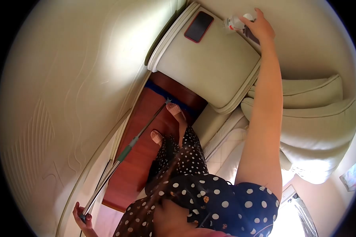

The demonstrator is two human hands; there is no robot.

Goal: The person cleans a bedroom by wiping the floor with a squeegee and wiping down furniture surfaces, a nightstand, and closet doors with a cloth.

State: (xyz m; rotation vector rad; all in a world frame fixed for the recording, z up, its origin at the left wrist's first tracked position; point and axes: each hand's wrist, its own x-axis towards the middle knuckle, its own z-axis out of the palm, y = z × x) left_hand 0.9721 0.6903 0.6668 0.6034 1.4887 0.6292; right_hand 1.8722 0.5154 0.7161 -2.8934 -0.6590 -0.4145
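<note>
The mop (125, 153) is clasped in the left hand (82, 217), long axis toward the cabinet (213, 59); by the cabinet's wall-side edge, the white container (233, 23) is reached by the right hand (262, 30), whose closure cannot be told.

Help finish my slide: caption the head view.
Left hand gripping a mop, right hand at a white container near a phone.

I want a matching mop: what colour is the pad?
The mop pad is dark blue, seen best in the head view.
</note>
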